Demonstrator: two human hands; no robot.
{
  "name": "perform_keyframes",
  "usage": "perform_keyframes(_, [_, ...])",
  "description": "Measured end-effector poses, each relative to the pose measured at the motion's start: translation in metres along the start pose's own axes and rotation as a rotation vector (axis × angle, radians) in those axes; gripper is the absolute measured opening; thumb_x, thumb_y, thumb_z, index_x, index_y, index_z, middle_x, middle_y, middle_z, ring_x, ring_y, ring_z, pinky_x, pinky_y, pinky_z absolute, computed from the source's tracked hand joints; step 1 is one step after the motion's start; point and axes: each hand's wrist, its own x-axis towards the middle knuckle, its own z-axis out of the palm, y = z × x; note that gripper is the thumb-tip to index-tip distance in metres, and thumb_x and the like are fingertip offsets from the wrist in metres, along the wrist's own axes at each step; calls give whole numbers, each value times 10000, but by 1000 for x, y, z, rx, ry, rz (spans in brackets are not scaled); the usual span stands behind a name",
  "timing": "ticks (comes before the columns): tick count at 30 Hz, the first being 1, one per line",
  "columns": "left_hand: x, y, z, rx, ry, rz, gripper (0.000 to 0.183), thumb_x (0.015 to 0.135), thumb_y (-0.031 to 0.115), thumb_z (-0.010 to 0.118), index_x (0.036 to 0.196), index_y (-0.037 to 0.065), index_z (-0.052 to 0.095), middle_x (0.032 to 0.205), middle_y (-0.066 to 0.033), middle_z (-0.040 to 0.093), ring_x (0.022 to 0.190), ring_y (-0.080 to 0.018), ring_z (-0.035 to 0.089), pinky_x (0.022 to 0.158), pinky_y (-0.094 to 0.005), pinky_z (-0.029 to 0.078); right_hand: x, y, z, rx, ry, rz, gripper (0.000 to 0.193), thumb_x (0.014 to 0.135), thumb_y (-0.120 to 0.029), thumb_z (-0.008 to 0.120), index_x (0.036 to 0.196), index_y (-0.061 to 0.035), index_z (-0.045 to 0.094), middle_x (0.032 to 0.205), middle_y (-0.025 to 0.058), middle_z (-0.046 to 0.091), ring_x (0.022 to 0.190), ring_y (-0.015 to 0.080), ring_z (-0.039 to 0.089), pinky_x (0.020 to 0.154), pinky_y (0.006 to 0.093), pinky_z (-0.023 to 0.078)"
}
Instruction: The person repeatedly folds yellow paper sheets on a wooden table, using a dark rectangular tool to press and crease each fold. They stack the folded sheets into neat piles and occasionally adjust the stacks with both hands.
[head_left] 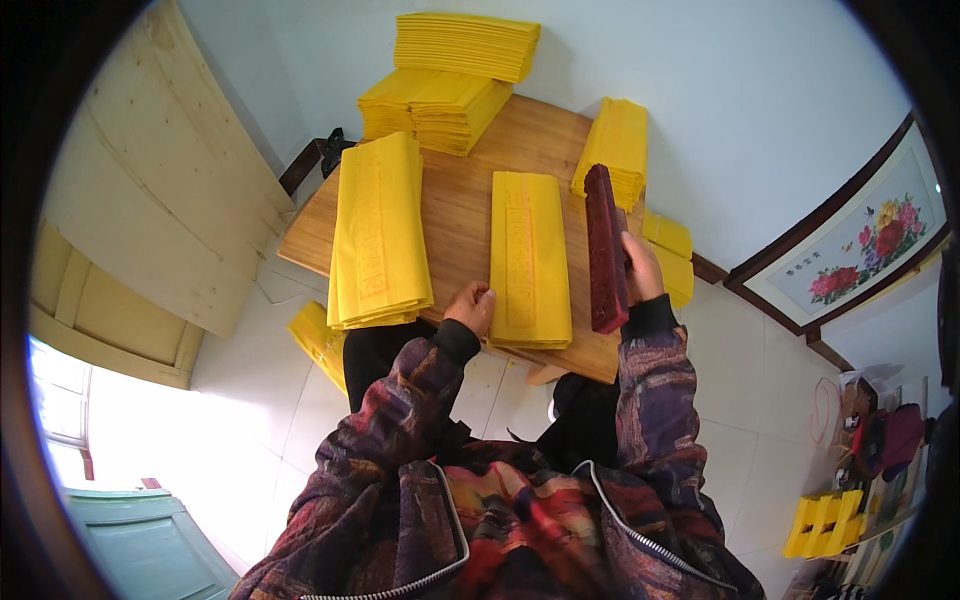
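My right hand (pixel 643 266) grips a long, dark red stamp block (pixel 604 250) with a carved face, held upright on its edge at the right side of the table. To the left of the block lies a stack of yellow paper sheets (pixel 530 262) with a faint reddish printed column on its top sheet. Beside that stack's lower left edge, my left hand (pixel 470 308) is closed in a loose fist, with nothing visible in it. A thicker stack of printed yellow sheets (pixel 378 235) lies farther left, fanned a little at its bottom edge.
The wooden table (pixel 455 190) also bears two tall yellow stacks (pixel 435 105) at the back and another yellow stack (pixel 612 150) at the back right. More yellow bundles (pixel 668 258) sit below the right edge. A framed flower picture (pixel 850 235) leans at the right wall.
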Motion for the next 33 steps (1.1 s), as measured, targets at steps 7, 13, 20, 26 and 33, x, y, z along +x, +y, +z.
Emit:
perform_keyframes(7, [16,17,6,-216,10,-126,250,791,176,629,861,-52,555,740,-80,589,645,-131,551,576,-279,465,-49,9,-38,-259,-91,-183,284,920,-202,438,1073,18,533,1034,92,579,940,161,550,821,285,430])
perform_keyframes(13, [20,46,11,264,27,39,214,733,112,643,861,-16,527,726,-129,575,624,-211,558,581,-315,459,-89,12,-72,-212,56,-48,309,902,-220,453,1068,29,529,1003,78,569,910,146,536,800,265,417])
perform_keyframes(20, [16,41,33,403,193,97,284,737,28,557,1004,-4,465,835,-222,591,803,-332,597,706,-352,471,-108,20,-86,-140,66,-92,335,912,-185,434,1170,22,487,1126,89,553,1019,169,534,868,278,418])
perform_keyframes(26, [21,35,36,-60,106,55,335,764,-109,445,1084,-10,450,932,-202,592,856,-278,595,743,-322,474,-108,31,-92,-232,120,-220,319,961,-192,339,974,36,561,936,71,592,859,149,542,782,283,424])
perform_keyframes(33, [-6,93,7,-567,-9,222,450,720,-163,390,1139,-3,422,1126,-108,526,1077,-195,499,923,-286,388,-107,24,-103,-98,53,-11,334,922,-215,448,1174,0,490,1060,78,570,921,169,561,807,289,450])
